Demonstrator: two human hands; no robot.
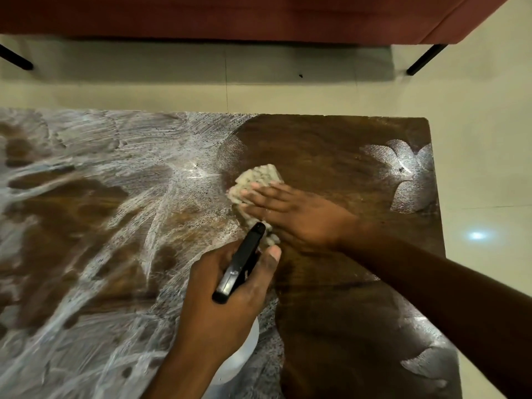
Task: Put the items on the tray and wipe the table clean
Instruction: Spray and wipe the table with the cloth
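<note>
Brown, dark and glossy, the rectangular wooden surface [331,298] is streaked with white foamy smears [100,156] over its left and middle parts. The right part shows mostly bare wet wood, with a few pale patches near the right edge.

Near the middle of the surface lies a crumpled beige cloth [259,175], right where the foam meets the bare wood. The right hand [299,217] lies flat on it, fingers straight and spread, pressing the cloth down onto the wood. Its arm reaches in from the right.

Closer to the person, the left hand [227,306] is curled round a spray bottle with a black trigger head [240,263] and a white body. The thumb lies along the side of the head, and the nozzle points toward the cloth. The white body shows below the hand, and I cannot tell whether it rests on the surface.

Beyond the far edge is a pale cream tiled floor [475,90], and past that a dark red sofa [259,15] on thin black legs [426,59]. A spot of light glints on the floor to the right.
</note>
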